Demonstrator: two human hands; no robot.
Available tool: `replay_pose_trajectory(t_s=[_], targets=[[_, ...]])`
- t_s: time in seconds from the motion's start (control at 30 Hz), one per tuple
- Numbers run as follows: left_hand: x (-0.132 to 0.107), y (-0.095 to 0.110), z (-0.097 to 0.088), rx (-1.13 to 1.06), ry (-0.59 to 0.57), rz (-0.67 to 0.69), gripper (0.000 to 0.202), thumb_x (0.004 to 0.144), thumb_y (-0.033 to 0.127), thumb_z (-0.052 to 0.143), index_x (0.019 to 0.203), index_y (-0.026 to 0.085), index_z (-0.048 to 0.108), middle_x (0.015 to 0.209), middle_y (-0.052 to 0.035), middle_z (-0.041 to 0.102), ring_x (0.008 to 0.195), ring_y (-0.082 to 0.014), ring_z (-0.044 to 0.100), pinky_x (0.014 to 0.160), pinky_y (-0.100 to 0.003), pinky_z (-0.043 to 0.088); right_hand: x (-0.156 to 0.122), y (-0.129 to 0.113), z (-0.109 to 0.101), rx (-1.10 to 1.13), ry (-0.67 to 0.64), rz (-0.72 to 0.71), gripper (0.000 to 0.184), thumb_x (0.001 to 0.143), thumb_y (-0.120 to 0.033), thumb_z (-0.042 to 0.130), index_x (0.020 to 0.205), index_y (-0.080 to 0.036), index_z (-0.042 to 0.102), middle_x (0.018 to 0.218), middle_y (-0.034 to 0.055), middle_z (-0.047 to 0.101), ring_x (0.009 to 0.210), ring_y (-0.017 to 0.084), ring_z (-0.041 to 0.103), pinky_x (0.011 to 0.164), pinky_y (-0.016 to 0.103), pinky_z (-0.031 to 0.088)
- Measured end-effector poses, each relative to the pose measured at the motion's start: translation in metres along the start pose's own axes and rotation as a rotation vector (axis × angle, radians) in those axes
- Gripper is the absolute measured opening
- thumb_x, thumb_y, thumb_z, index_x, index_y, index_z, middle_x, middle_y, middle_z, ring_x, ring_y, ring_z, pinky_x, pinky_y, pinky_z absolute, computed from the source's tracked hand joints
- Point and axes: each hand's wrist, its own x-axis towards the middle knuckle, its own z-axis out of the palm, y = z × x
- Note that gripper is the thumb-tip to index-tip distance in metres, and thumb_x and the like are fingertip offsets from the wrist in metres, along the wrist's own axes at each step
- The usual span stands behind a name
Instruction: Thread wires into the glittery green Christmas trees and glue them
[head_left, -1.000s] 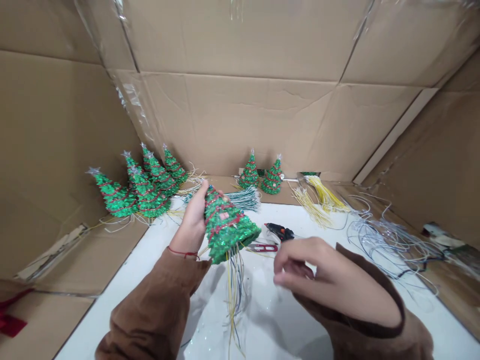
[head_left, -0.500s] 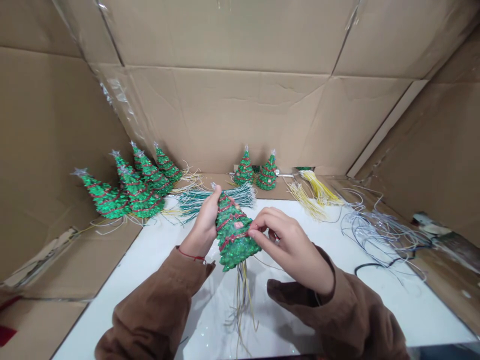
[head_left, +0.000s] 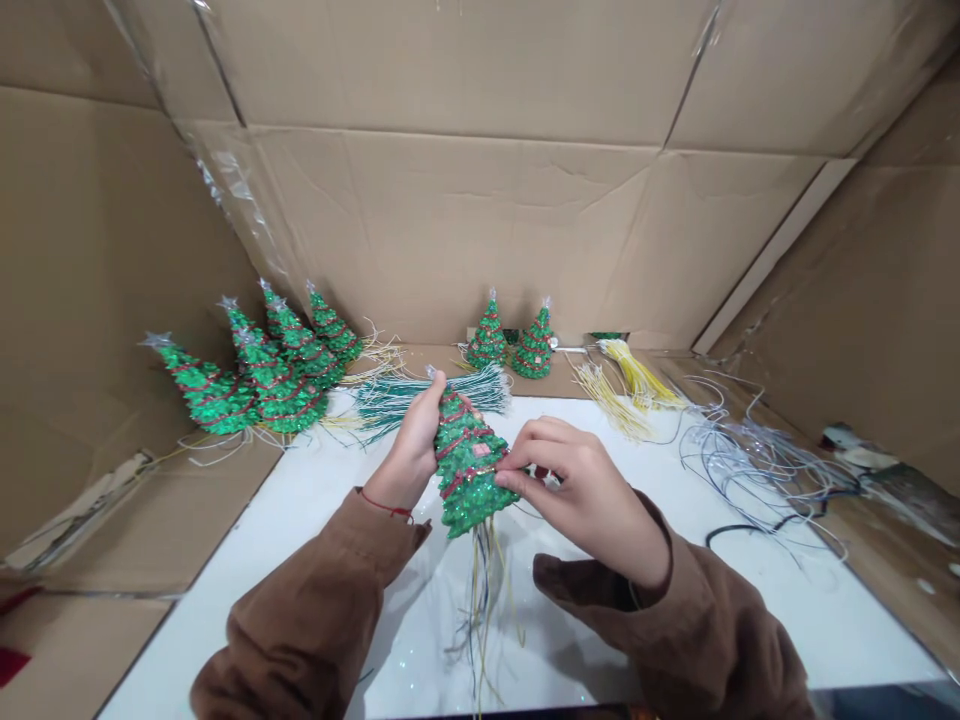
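Note:
My left hand (head_left: pixel 417 432) is wrapped round the upper left side of a glittery green Christmas tree ornament (head_left: pixel 472 490), which tilts above the white tabletop. Red garlands and a small pink square decorate its front. Loose yellow, white and dark wires (head_left: pixel 481 590) hang out of its base. At the tree's lower right edge my right hand (head_left: pixel 559 470) pinches with thumb and forefinger. Whatever lies between those fingertips is too small to make out. A thin wire runs from beneath the tree toward the right hand.
Several finished-looking trees with star tops (head_left: pixel 281 385) stand at the left, and two small trees (head_left: pixel 532 345) at the back. A bundle of green-and-white wires (head_left: pixel 390 400), yellow wires (head_left: pixel 637 375) and tangled clear wires (head_left: pixel 742 470) lie around. Cardboard walls (head_left: pixel 465 230) enclose the table (head_left: pixel 300 540).
My right fingertips have shifted slightly left and down on the tree's edge. The tree has moved a little, its hanging wires swaying. My left hand keeps its hold.

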Motion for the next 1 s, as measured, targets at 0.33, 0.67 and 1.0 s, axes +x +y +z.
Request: replay_pose_trajectory(t_s=[0.33,0.67,1.0], targets=[[0.012,-0.012,-0.002,-0.015,-0.002,-0.001,0.043,0.09,0.044,0.044,0.059,0.014,0.051,0.047,-0.0029,0.056,0.038,-0.0137,0.053,0.043,-0.026,0.046,0.001,0.004,-0.002,-0.121,-0.177,0.128,0.016,0.091,-0.014,0.047,0.075,-0.018,0.049,0.079,0.0037,0.055,0.078,0.018,0.05,0.069,0.03,0.039],[0.008,-0.01,-0.002,0.018,-0.007,-0.013,0.043,0.09,0.042,0.045,0.059,0.014,0.052,0.048,-0.0017,0.055,0.04,-0.0122,0.054,0.044,-0.023,0.045,0.004,0.0,0.004,-0.005,-0.162,0.107,0.016,0.093,-0.013,0.04,0.079,-0.018,0.045,0.085,0.0043,0.054,0.081,0.017,0.049,0.071,0.03,0.039],[0.003,-0.003,0.001,-0.017,-0.02,-0.095,0.043,0.091,0.042,0.042,0.059,0.014,0.051,0.047,-0.0008,0.055,0.036,-0.0112,0.051,0.039,-0.023,0.043,0.007,0.01,0.002,0.192,-0.111,0.073,0.012,0.092,-0.017,0.05,0.083,-0.018,0.059,0.082,0.0008,0.059,0.079,0.012,0.055,0.072,0.025,0.041]])
